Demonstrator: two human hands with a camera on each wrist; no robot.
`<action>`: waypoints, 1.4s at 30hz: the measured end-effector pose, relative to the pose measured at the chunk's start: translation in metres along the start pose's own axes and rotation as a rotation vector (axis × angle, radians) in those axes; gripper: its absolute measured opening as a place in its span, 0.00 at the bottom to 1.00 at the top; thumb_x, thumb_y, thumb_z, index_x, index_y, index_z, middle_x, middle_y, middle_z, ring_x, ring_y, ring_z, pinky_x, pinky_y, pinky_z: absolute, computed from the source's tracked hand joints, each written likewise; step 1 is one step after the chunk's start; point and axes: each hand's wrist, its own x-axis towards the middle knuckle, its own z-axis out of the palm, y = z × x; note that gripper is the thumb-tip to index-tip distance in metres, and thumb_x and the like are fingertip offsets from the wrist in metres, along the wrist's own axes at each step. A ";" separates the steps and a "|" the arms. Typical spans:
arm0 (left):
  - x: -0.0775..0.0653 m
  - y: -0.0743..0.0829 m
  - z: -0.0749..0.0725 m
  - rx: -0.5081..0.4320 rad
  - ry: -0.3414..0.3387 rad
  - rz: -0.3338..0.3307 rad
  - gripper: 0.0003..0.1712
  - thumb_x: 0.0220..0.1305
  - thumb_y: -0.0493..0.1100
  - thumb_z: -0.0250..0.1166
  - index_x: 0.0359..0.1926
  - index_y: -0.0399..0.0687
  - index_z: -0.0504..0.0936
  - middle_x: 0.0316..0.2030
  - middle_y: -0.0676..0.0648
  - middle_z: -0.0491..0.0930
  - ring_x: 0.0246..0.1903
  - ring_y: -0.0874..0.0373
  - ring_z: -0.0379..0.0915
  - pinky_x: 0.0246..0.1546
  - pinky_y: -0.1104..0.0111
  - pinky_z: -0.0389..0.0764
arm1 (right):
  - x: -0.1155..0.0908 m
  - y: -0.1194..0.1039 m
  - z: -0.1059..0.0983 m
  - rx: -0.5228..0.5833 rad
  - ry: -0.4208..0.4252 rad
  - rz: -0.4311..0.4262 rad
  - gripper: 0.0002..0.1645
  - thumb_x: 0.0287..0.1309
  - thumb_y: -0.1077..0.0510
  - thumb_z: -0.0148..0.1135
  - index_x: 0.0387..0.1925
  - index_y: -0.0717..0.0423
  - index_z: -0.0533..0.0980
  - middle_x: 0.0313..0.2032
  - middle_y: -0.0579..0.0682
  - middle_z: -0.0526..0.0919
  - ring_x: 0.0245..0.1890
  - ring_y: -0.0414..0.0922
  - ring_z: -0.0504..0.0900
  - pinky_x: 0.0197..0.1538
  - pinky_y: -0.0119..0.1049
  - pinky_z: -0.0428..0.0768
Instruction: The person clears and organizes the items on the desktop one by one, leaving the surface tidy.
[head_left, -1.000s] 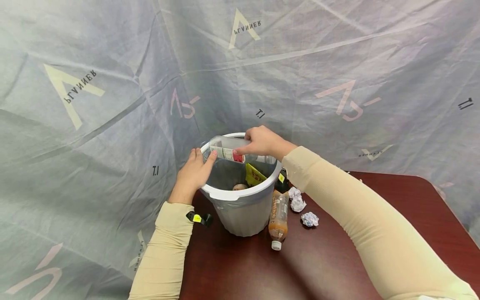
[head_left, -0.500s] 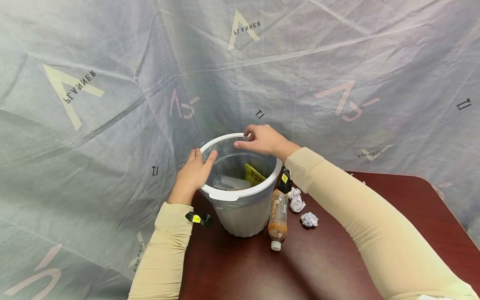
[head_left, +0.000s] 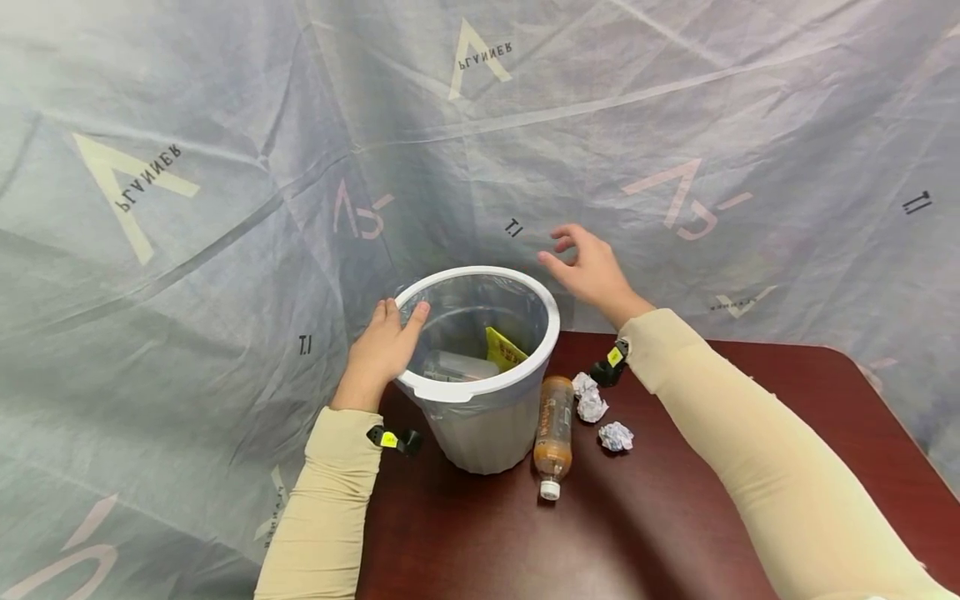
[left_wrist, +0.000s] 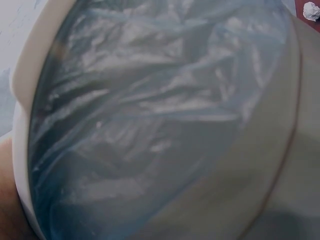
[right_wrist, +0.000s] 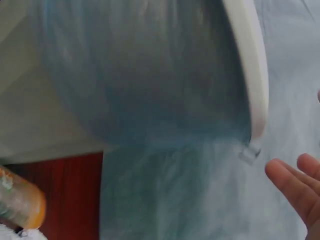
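1. While the right hand (head_left: 592, 271) hangs in the air beyond the bin, its fingers are loosely bent, thumb apart from them, with nothing between; the right wrist view shows fingertips just off the bin's edge.
2. On the near-left side, the left hand (head_left: 384, 346) rests over the white rim (head_left: 553, 325), fingers fairly straight and thumb spread toward the inside; how hard it presses, I cannot tell.
3. Beneath that rim stands the grey bin (head_left: 483, 437), upright and fitted with a thin, wrinkled liner (left_wrist: 150, 100).
4. Inside lie a transparent container (head_left: 461, 367) and, touching or just beside it, a tilted yellow packet (head_left: 504, 350).
5. Just right of the bin, an orange bottle (head_left: 553, 429) lies on its side, white cap toward the person.
6. Near the bottle sit three crumpled paper balls (head_left: 592, 407), two close together and one apart.
7. Under everything spreads a dark red table (head_left: 637, 508), backed by a printed grey sheet (head_left: 600, 100).
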 end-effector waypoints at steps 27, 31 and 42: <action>-0.001 0.002 0.001 -0.010 -0.011 -0.008 0.64 0.65 0.82 0.19 0.79 0.33 0.37 0.79 0.32 0.36 0.74 0.30 0.46 0.69 0.36 0.54 | -0.122 0.137 0.098 -0.005 -0.008 0.255 0.34 0.67 0.44 0.63 0.63 0.63 0.71 0.57 0.67 0.76 0.57 0.62 0.76 0.56 0.58 0.75; -0.002 0.001 0.001 -0.013 -0.008 -0.006 0.64 0.65 0.82 0.19 0.79 0.33 0.37 0.79 0.32 0.37 0.74 0.29 0.47 0.68 0.36 0.55 | -0.135 0.141 0.114 -0.003 -0.050 0.297 0.33 0.66 0.45 0.65 0.63 0.62 0.71 0.55 0.67 0.77 0.49 0.60 0.80 0.48 0.53 0.80; -0.001 0.000 0.001 -0.019 -0.001 -0.006 0.64 0.65 0.82 0.19 0.79 0.33 0.38 0.79 0.32 0.38 0.74 0.30 0.47 0.69 0.35 0.55 | -0.145 0.134 0.134 -0.175 -0.166 0.373 0.47 0.58 0.35 0.67 0.65 0.65 0.69 0.53 0.64 0.81 0.49 0.59 0.82 0.51 0.56 0.80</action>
